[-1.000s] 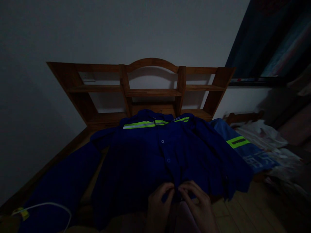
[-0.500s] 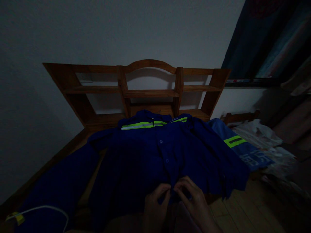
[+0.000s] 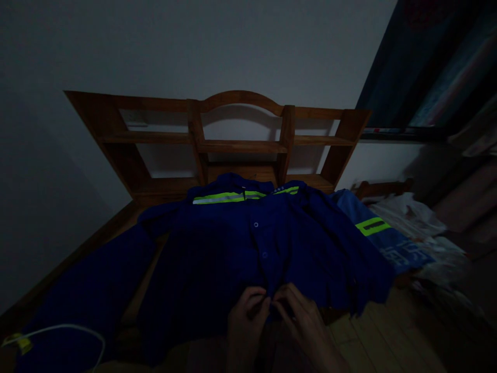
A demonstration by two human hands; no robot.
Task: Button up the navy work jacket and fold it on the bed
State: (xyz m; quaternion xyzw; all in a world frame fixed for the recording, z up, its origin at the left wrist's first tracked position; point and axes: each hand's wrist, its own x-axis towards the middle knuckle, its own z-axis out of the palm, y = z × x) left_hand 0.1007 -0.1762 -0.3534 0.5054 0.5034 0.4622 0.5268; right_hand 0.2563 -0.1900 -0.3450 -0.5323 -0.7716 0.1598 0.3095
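A dark blue work jacket (image 3: 240,248) with yellow-green reflective stripes lies spread front-up on a wooden bed. Two buttons show along its middle. My left hand (image 3: 245,317) and my right hand (image 3: 302,321) meet at the jacket's lower front edge, fingers curled and pinching the cloth on either side of the opening. The scene is dim, so the fingertips are hard to make out.
A wooden headboard with shelves (image 3: 240,145) stands against the white wall. A lighter blue sleeve with a reflective stripe (image 3: 382,235) lies to the right beside crumpled white cloth (image 3: 423,228). A white cable (image 3: 58,331) curls at the lower left. Bare wooden slats (image 3: 368,336) show at the lower right.
My hands have shifted slightly up along the jacket's front and pressed closer together. The view has drifted a little; the jacket lies as before.
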